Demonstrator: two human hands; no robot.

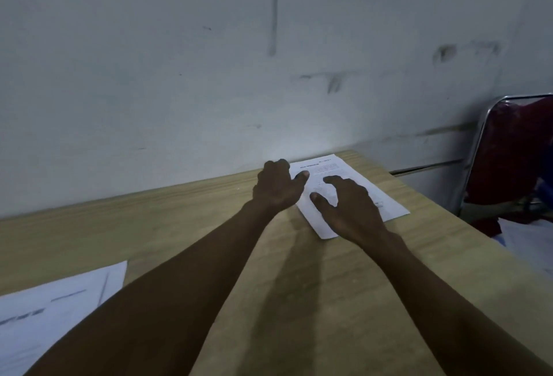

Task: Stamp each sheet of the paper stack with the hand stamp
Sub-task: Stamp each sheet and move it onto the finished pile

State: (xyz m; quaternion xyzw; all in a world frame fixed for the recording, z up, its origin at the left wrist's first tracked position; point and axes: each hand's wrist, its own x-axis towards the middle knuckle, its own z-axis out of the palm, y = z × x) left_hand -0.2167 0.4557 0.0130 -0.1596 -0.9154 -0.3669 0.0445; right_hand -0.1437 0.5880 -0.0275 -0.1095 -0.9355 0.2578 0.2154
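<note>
Resting on printed sheet (356, 184) at far desk (209, 220) edge: L hand (276, 187) curled at its corner, grip unclear; R hand (347, 205) spread loose, holding nothing.

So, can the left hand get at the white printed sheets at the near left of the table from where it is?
Probably yes: the left hand holds nothing, and only bare wooden table lies between it and the white printed sheets.

table (299, 300): matt wood grain, possibly laminate | sheet (359, 184): paper | chair frame (475, 148): glossy metal
</note>
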